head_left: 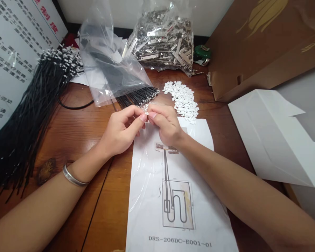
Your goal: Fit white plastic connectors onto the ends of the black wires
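A small white plastic connector housing (pixel 146 113) sits at the meeting fingertips of both my hands, above the top of a printed drawing sheet (pixel 149 210). My left hand (pixel 123 133) pinches it from the left with thumb and index finger, the other fingers curled. From the right, my right hand (pixel 168 122) closes thumb and forefinger on its other side. Whether a wire is in it is hidden by the fingers. Just beyond the hands lie black wires (pixel 136 97) with metal terminal ends. A pile of white connector housings (pixel 182 99) is spread to the right of them.
A clear plastic bag (pixel 102 91) partly covers the black wires. Behind stands a bag of metal strips (pixel 160 42), beside a green object (pixel 202 55). Bundled black leads with white ends (pixel 42 91) hang at left. A brown box (pixel 252 45) and white folded card (pixel 267 136) flank the right.
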`<action>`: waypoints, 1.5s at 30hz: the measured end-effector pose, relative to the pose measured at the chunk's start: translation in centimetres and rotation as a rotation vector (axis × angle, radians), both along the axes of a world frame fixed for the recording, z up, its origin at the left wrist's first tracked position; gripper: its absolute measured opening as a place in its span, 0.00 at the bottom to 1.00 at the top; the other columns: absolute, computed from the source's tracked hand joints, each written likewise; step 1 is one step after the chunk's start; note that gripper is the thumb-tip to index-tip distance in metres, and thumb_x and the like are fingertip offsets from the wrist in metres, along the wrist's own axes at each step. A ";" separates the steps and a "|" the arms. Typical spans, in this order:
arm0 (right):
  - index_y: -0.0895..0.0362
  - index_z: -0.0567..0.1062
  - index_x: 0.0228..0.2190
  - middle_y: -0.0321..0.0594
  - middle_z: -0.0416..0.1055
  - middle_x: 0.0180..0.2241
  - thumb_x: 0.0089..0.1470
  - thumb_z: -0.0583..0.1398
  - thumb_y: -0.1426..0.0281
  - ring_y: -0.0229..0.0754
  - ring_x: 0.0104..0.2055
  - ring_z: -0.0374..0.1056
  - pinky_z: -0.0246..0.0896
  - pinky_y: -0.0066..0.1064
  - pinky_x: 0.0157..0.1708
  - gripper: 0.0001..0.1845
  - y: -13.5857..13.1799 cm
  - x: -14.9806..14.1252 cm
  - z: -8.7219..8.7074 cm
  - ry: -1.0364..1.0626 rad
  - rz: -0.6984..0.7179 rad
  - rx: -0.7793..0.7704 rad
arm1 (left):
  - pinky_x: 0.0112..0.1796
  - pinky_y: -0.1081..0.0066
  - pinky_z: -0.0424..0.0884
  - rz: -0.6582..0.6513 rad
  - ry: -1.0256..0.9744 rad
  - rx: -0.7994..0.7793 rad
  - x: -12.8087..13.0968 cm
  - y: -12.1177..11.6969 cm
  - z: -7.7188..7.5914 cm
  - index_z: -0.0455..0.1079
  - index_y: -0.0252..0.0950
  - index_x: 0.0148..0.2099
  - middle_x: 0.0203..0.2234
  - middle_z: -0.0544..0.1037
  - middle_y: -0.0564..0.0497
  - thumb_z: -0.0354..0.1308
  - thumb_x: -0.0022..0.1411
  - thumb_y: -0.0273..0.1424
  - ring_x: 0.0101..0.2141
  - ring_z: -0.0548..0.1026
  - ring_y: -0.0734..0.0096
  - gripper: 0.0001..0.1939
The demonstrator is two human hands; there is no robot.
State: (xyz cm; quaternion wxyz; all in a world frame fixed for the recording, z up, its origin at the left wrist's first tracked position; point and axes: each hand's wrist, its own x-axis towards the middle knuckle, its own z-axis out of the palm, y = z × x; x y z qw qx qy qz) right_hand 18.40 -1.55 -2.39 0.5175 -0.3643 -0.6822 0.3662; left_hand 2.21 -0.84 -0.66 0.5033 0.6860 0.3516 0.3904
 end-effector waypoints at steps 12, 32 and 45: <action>0.55 0.60 0.18 0.30 0.56 0.17 0.58 0.52 0.73 0.32 0.19 0.48 0.49 0.28 0.23 0.17 0.4 -0.1 -0.2 0.032 0.047 0.157 | 0.23 0.76 0.66 -0.023 0.002 0.122 0.0 0.2 0.0 0.67 0.35 0.29 0.20 0.72 0.54 0.58 0.63 0.33 0.20 0.69 0.78 0.11; 0.55 0.61 0.18 0.31 0.63 0.18 0.59 0.51 0.73 0.33 0.21 0.56 0.52 0.29 0.25 0.17 0.5 0.0 -0.4 0.055 0.075 0.120 | 0.24 0.76 0.68 -0.039 0.008 0.117 0.0 0.3 0.0 0.69 0.35 0.30 0.21 0.74 0.53 0.57 0.65 0.36 0.20 0.70 0.77 0.12; 0.55 0.62 0.17 0.30 0.60 0.16 0.57 0.52 0.72 0.32 0.19 0.52 0.50 0.28 0.23 0.17 0.2 -0.2 0.0 0.017 -0.022 0.133 | 0.22 0.77 0.67 -0.015 0.009 0.086 0.1 0.3 -0.2 0.68 0.35 0.32 0.24 0.75 0.54 0.57 0.65 0.33 0.20 0.70 0.79 0.10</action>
